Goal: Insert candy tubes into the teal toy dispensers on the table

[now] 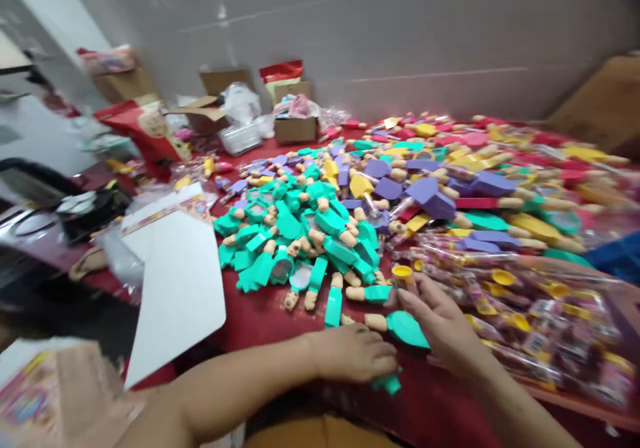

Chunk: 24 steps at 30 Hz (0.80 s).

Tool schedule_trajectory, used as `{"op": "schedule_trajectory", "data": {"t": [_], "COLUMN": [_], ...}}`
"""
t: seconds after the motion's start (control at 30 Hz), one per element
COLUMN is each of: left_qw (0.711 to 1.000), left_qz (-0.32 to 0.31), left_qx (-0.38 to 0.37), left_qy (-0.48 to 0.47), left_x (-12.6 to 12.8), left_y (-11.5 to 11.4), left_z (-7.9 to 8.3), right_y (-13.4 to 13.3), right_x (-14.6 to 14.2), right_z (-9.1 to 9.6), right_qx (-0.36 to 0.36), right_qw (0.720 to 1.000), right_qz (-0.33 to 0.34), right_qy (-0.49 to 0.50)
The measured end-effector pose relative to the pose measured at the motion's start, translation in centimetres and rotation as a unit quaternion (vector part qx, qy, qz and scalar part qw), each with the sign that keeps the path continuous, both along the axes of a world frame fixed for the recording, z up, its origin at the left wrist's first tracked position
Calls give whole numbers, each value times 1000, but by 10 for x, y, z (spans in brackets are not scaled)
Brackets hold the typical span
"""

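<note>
Head view: a red table (260, 325) runs back to a gray wall (320, 28). Bare tabletop shows between a white card (180, 288) and the green pieces (300, 228), and again between the forearms. On the right, the near rim of an orange tray (565, 398) borders wrapped items. Two hands: the right hand (440, 318) grasps one yellow-topped item (403, 273), thumb and fingers around it, just beside the green heap; the left hand (357, 355) lies palm down, fingers curled over one green piece (389, 383), mostly covered; whether it grips cannot be told. One white card; green, purple and yellow pieces overlap too much to count. A blue object (617, 258) is cut off at right; the far right is blurred.
</note>
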<state>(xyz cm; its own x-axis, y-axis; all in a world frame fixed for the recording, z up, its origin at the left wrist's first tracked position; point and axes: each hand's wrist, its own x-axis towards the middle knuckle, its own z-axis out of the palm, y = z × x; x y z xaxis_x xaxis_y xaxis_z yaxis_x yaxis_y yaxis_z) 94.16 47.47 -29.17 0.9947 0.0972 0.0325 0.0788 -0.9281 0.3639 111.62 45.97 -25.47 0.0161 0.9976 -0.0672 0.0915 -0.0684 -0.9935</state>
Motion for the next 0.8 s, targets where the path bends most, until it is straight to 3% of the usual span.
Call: {"op": "schedule_trajectory", "data": {"t": [0.07,0.1,0.17,0.23,0.3,0.4,0.5,0.57,0.67,0.8], "left_qw": [971,928,803,696,649,654,702,750,810,844], "left_qz": [120,200,340,400,389,332,285,256,234,237], "left_qx": [-203,-310,-489,-596,-651,-671,-629,-573,-492,-434], "left_qy": [-25,-58,-37,14,54,107,176,209,219,207], "left_x": [-5,-8,-15,-17,-10,17,42,49,44,25], "left_y": [-8,-14,-26,-34,-37,-39,-41,-45,-55,-77], "left_z": [30,46,71,81,78,66,63,66,72,72], "right_y": [-12,-21,-42,-65,-85,-105,-116,-120,-126,-129], "right_x": [9,18,39,60,75,84,84,81,73,58], "right_z": [-3,-3,-1,2,6,10,14,18,21,18], "right_qx": [19,28,64,127,176,200,242,280,301,255], "right_qw": [1000,999,994,971,939,900,854,831,827,848], "right_qz": [9,19,52,84,116,177,223,229,232,306], "right_qy": [5,-8,-78,-182,-272,-343,-402,-423,-415,-351]}}
